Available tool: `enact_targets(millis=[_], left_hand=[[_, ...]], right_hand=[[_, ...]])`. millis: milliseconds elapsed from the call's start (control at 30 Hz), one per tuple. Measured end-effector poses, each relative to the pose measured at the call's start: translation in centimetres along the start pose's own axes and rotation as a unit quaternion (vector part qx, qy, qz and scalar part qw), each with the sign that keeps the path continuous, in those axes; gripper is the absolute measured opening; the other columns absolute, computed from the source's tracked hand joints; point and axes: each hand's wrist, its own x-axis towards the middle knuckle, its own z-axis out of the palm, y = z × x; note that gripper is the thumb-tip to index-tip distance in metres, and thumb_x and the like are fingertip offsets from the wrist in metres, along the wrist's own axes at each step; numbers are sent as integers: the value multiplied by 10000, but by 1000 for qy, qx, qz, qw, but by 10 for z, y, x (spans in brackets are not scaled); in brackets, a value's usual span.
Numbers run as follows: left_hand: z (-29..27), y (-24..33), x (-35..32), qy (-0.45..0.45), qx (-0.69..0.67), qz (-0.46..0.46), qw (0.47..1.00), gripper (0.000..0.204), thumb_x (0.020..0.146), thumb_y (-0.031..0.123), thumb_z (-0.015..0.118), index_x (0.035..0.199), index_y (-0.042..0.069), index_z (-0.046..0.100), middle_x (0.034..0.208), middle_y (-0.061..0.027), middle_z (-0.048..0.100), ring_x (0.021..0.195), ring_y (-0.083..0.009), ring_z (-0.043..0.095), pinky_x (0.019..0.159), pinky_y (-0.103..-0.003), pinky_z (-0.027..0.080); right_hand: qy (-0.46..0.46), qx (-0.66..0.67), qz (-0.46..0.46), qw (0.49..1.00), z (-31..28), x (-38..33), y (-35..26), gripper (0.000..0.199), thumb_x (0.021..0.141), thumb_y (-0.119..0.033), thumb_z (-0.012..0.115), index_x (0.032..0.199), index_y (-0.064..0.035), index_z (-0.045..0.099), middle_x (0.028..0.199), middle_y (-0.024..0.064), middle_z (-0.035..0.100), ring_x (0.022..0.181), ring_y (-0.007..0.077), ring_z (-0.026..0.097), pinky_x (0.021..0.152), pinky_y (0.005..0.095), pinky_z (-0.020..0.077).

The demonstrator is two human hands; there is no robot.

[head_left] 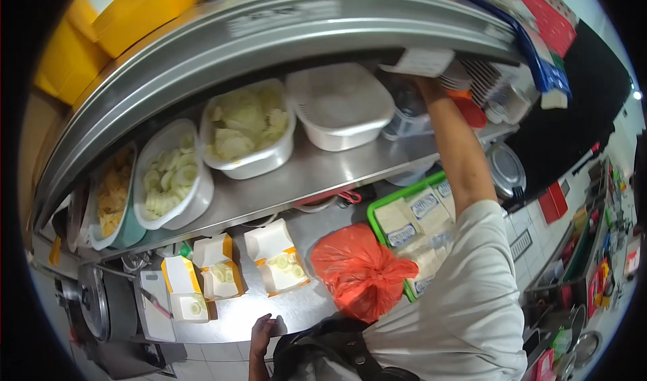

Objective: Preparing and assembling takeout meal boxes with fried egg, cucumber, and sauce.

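Note:
My right arm stretches up to the far shelf; its hand (426, 83) goes in under a hanging white paper (421, 62), beside a clear plastic container (406, 115). The fingers there are hidden. Low over the steel table's (237, 318) near edge is my left hand (264, 330), fingers loosely bent, with nothing visible in it. Beyond it stand three lidded paper boxes, all open: a left one (189, 307), a middle one (221, 278) and a right one (282, 273). Pale green slices, like cucumber, lie in them. A knotted red plastic bag (360, 266) sits to their right.
On the shelf are tubs of yellowish food (114, 202), cucumber slices (168, 179) and pale leaves (246, 128), plus a white tub (340, 105). A green crate (375, 220) holds packets. A knife (155, 302) lies on a white board (153, 324), near a large pot (111, 307).

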Motion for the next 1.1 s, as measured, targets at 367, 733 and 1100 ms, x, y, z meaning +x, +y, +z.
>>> enact_targets(millis=[367,733,1100], left_hand=[[-1,11,11,-76,105,-3,992,394,902,173,576,1216,-55,508,955,-86,629,841,-144,593,790,-261,478],[1,-18,3,-32,106,42,993,368,903,156,581,1208,-43,531,995,-92,639,917,-159,587,840,-276,464],[13,-14,-15,4,81,39,996,368,907,142,561,1214,-58,522,1005,-103,640,938,-164,585,863,-285,454]], right_hand=[[-65,-56,-49,995,-6,21,25,601,616,-372,714,1170,-162,616,1192,131,609,1110,315,571,951,461,437],[-32,-220,-41,974,5,42,43,599,589,-385,712,1142,-172,628,1154,128,630,1102,289,583,933,447,449],[2,205,-44,978,-1,24,36,578,629,-365,731,1153,-150,618,1166,150,619,1078,315,593,914,376,479]])
